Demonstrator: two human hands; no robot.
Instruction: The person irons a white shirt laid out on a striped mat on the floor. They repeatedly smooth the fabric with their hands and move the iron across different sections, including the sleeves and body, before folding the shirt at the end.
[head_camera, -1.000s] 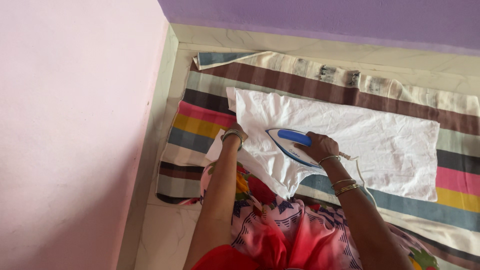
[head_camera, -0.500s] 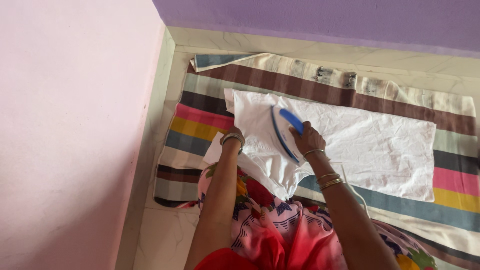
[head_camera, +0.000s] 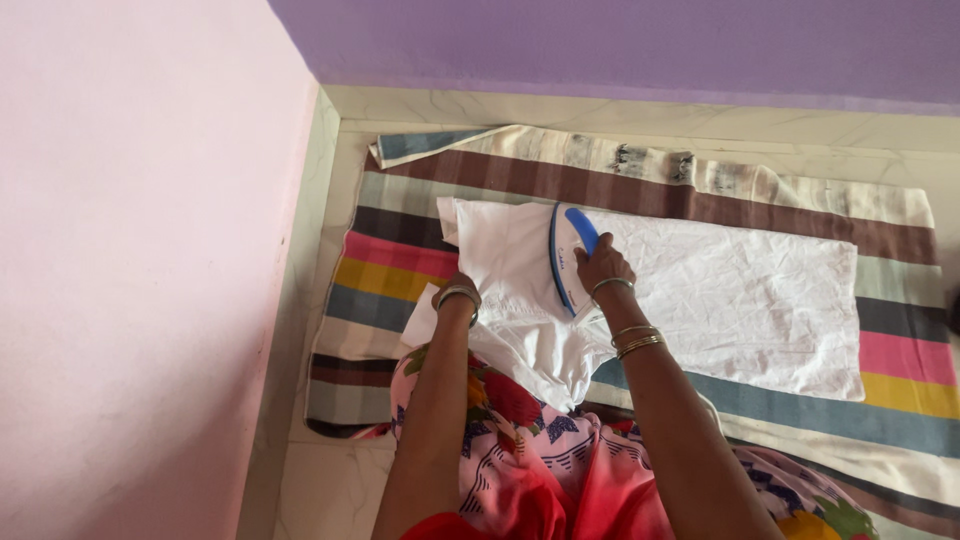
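The white and blue iron (head_camera: 568, 252) sits on the white garment (head_camera: 700, 290), spread over a striped cloth (head_camera: 640, 190) on the floor. Good pressing here means slow, even strokes with the fabric held taut. The right hand (head_camera: 600, 268) has its fingers wrapped around the blue handle; the left hand (head_camera: 458, 293) presses the garment's edge, its fingers hidden.

Both arms reach forward, bangles on each wrist. The right hand (head_camera: 600, 264) is curled in a closed grip. The left hand (head_camera: 458, 287) is bent down at the wrist, fingers hidden.
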